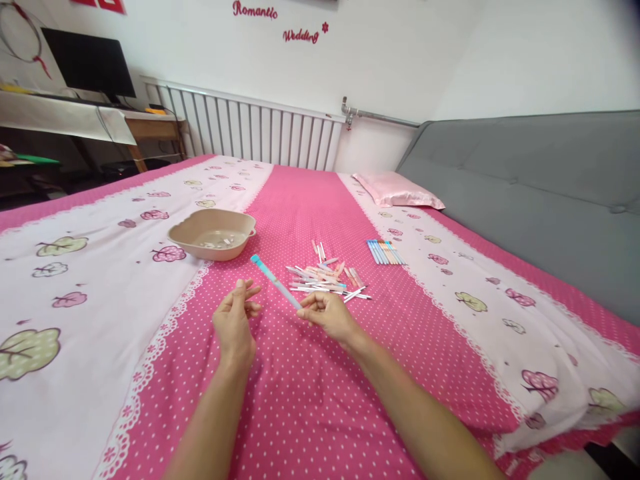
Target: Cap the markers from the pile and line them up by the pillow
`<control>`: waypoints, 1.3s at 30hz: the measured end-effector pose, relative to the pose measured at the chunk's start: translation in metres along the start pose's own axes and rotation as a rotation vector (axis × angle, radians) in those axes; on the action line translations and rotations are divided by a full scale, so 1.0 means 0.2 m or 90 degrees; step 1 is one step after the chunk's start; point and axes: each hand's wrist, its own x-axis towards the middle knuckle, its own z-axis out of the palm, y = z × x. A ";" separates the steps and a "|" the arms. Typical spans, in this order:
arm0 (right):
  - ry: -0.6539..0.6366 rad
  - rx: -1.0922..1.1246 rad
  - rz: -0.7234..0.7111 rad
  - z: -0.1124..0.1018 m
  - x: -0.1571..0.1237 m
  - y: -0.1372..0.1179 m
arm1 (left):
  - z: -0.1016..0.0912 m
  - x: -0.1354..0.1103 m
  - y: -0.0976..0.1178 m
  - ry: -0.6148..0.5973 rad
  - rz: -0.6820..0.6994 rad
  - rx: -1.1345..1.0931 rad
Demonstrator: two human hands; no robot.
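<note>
My right hand (327, 313) pinches the lower end of a pen with a blue cap (274, 281), which slants up to the left over the pink bedspread (300, 400). My left hand (235, 320) hovers beside it with fingers loosely apart and nothing in it. Just beyond my right hand lies a loose pile of several pink and white pens (327, 277). A neat row of several blue pens (385, 252) lies further right. A beige plastic basin (213, 233) holding a few small pieces sits to the left of the pile.
A pink pillow (397, 190) lies at the far right of the bed against a grey padded headboard (540, 193). A white radiator (250, 130) runs along the back wall. A desk with a dark monitor (90, 63) stands at the far left.
</note>
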 end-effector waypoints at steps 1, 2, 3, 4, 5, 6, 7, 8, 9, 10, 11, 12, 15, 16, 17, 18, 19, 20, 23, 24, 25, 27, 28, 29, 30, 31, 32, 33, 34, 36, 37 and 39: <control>0.020 0.012 -0.003 -0.01 0.00 0.00 | 0.00 0.00 0.00 -0.009 -0.007 0.005; 0.042 0.022 -0.006 -0.02 0.01 -0.01 | 0.00 0.00 -0.01 -0.019 -0.013 0.010; 0.066 0.029 -0.007 -0.03 0.01 -0.01 | 0.00 -0.01 -0.01 -0.031 -0.019 0.017; 0.087 0.035 -0.007 -0.04 0.02 -0.02 | 0.00 -0.01 -0.02 -0.041 -0.024 0.027; 0.105 0.040 -0.007 -0.06 0.03 -0.03 | 0.00 -0.01 -0.03 -0.050 -0.029 0.041; 0.121 0.047 -0.008 -0.08 0.03 -0.03 | 0.00 -0.01 -0.03 -0.060 -0.036 0.058; 0.136 0.054 -0.011 -0.10 0.04 -0.04 | 0.00 -0.01 -0.04 -0.070 -0.043 0.079; 0.152 0.061 -0.015 -0.12 0.05 -0.05 | 0.00 -0.01 -0.04 -0.084 -0.051 0.102; 0.173 0.067 -0.022 -0.15 0.07 -0.06 | 0.00 -0.01 -0.05 -0.100 -0.056 0.130; 0.196 0.070 -0.029 -0.18 0.08 -0.06 | 0.00 -0.02 -0.06 -0.118 -0.058 0.160; 0.224 0.070 -0.037 -0.20 0.10 -0.06 | 0.01 -0.02 -0.07 -0.134 -0.057 0.194; 0.253 0.065 -0.044 -0.23 0.12 -0.06 | 0.01 -0.03 -0.08 -0.151 -0.053 0.228; 0.340 0.026 -0.044 -0.32 0.18 -0.04 | 0.01 -0.03 -0.12 -0.207 -0.031 0.341; 0.367 0.007 -0.039 -0.35 0.21 -0.03 | 0.00 -0.03 -0.14 -0.231 -0.018 0.383; 0.389 -0.007 -0.034 -0.38 0.23 -0.01 | 0.00 -0.03 -0.15 -0.256 -0.001 0.424; 0.409 -0.018 -0.029 -0.42 0.25 0.00 | 0.00 -0.03 -0.16 -0.279 0.019 0.465; 0.429 -0.030 -0.024 -0.46 0.28 0.03 | 0.00 -0.03 -0.17 -0.297 0.039 0.501; 0.452 -0.043 -0.016 -0.49 0.30 0.05 | 0.00 -0.02 -0.18 -0.310 0.058 0.529; 0.525 -0.098 0.007 -0.62 0.37 0.13 | 0.01 -0.02 -0.19 -0.326 0.097 0.567; 0.548 -0.121 0.015 -0.65 0.39 0.15 | 0.01 -0.02 -0.19 -0.330 0.104 0.572; 0.570 -0.144 0.023 -0.69 0.40 0.18 | 0.01 -0.02 -0.19 -0.336 0.110 0.580; 0.608 -0.186 0.041 -0.76 0.44 0.22 | 0.01 -0.02 -0.20 -0.351 0.121 0.609; 0.622 -0.204 0.050 -0.79 0.45 0.24 | 0.01 -0.01 -0.21 -0.358 0.127 0.627; 0.633 -0.219 0.059 -0.81 0.46 0.26 | 0.01 -0.01 -0.22 -0.364 0.134 0.643; 0.642 -0.233 0.068 -0.83 0.47 0.27 | 0.01 -0.01 -0.22 -0.369 0.141 0.658; 0.648 -0.244 0.077 -0.85 0.48 0.28 | 0.01 -0.01 -0.23 -0.372 0.146 0.671; 0.653 -0.255 0.086 -0.86 0.49 0.29 | 0.00 0.00 -0.23 -0.376 0.151 0.683; 0.656 -0.264 0.094 -0.87 0.50 0.30 | 0.00 0.00 -0.23 -0.379 0.155 0.694; 0.659 -0.273 0.103 -0.88 0.50 0.31 | 0.00 0.00 -0.24 -0.380 0.158 0.706; 0.664 -0.286 0.120 -0.89 0.52 0.33 | 0.01 0.00 -0.24 -0.383 0.165 0.729; 0.667 -0.291 0.128 -0.90 0.52 0.34 | 0.01 -0.01 -0.24 -0.385 0.169 0.739; 0.670 -0.299 0.144 -0.91 0.53 0.36 | 0.01 -0.01 -0.24 -0.386 0.176 0.755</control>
